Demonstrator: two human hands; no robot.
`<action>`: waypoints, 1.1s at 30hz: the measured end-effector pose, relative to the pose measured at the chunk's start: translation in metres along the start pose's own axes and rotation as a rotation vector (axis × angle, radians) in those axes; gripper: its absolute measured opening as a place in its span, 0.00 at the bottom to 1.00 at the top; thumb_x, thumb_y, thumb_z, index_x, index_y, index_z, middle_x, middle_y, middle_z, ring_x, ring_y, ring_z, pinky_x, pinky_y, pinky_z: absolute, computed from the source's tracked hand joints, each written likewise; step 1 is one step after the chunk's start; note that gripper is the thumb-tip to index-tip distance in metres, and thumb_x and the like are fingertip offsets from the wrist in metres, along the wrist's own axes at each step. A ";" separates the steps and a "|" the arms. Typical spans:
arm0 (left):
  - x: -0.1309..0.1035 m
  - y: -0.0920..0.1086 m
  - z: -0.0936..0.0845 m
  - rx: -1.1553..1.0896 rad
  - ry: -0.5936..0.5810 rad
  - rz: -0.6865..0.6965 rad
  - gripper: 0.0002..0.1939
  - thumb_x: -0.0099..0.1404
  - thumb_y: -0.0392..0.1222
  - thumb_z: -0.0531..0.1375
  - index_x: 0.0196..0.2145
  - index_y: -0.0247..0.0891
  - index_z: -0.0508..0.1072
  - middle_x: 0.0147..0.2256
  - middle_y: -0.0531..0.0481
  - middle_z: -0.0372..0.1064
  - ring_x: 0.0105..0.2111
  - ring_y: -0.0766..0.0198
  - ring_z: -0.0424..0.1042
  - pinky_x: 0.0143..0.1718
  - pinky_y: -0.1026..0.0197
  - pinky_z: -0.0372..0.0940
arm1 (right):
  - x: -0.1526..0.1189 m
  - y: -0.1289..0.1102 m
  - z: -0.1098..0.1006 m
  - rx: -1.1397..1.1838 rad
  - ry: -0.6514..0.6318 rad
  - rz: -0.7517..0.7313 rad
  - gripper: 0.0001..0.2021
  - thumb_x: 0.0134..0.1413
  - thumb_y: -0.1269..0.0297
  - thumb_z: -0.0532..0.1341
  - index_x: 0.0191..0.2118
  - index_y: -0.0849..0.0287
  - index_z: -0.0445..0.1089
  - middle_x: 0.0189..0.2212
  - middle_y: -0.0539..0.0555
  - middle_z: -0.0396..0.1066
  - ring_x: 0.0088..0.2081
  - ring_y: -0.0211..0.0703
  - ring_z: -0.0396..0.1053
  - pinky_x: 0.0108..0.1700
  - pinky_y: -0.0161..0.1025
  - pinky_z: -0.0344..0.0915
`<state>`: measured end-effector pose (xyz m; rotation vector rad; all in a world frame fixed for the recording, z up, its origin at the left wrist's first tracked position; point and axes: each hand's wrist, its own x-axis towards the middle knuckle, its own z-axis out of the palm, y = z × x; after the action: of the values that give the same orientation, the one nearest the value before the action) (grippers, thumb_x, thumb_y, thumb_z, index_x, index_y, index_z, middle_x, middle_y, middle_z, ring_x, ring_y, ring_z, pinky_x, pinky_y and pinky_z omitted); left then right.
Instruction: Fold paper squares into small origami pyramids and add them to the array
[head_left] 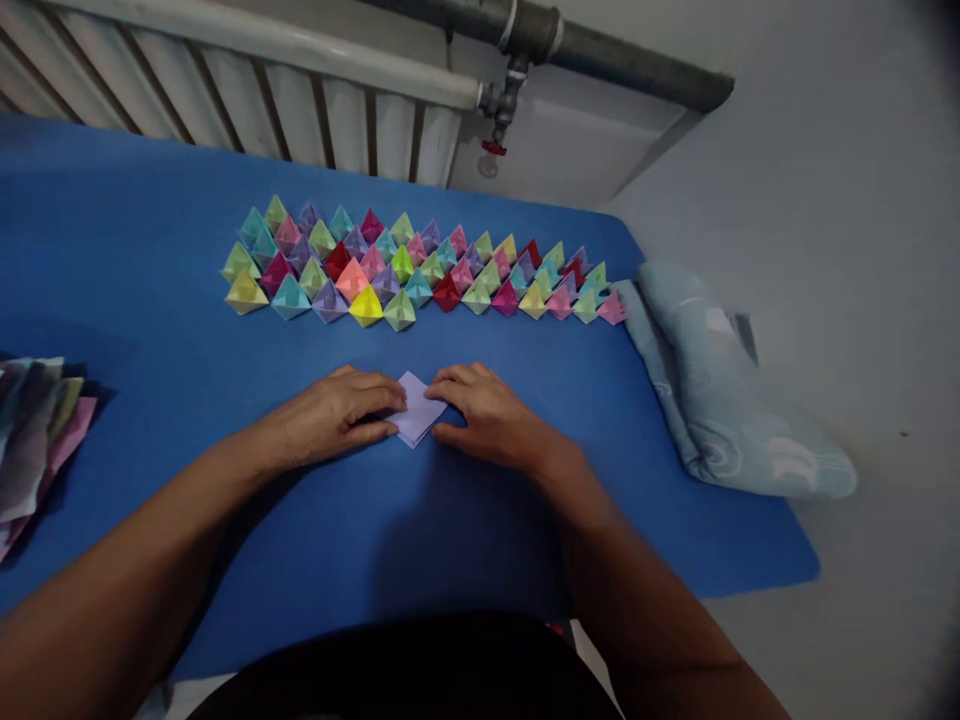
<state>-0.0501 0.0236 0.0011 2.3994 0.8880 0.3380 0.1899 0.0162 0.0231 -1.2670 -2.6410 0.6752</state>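
A small lavender sheet of origami paper, folded into a diamond, lies on the blue table top in front of me. At its left corner my left hand has its fingers and thumb closed on the paper. My right hand grips the opposite corner, with fingers on top and the thumb near the lower right edge. Behind both hands stand rows of folded paper boats in many colours, set close together.
Loose coloured paper sheets are piled at the left edge. A folded pale blue-green cloth lies at the right, against the wall. Beyond the table's back edge are a white radiator and a pipe with a red-handled valve.
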 end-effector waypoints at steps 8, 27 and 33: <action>-0.003 0.000 0.001 -0.076 0.057 -0.041 0.15 0.68 0.50 0.53 0.45 0.44 0.76 0.50 0.48 0.74 0.48 0.58 0.72 0.53 0.55 0.59 | -0.002 0.003 -0.002 0.042 0.007 -0.019 0.16 0.52 0.69 0.65 0.48 0.60 0.73 0.49 0.58 0.71 0.48 0.49 0.65 0.51 0.47 0.58; -0.009 -0.002 0.014 0.171 0.232 -0.112 0.14 0.70 0.47 0.52 0.37 0.38 0.74 0.43 0.44 0.74 0.43 0.55 0.71 0.49 0.51 0.62 | 0.004 0.001 0.008 0.079 0.120 0.082 0.08 0.60 0.73 0.55 0.32 0.59 0.69 0.45 0.58 0.71 0.46 0.46 0.66 0.50 0.45 0.59; -0.007 0.000 0.014 0.160 0.241 -0.184 0.12 0.68 0.46 0.54 0.33 0.38 0.73 0.40 0.45 0.73 0.42 0.55 0.70 0.46 0.51 0.61 | 0.006 0.000 0.012 0.113 0.145 0.170 0.05 0.57 0.72 0.59 0.30 0.60 0.68 0.48 0.60 0.70 0.50 0.49 0.66 0.53 0.48 0.60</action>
<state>-0.0498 0.0136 -0.0107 2.4304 1.2789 0.5084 0.1817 0.0168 0.0118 -1.4601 -2.3653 0.7159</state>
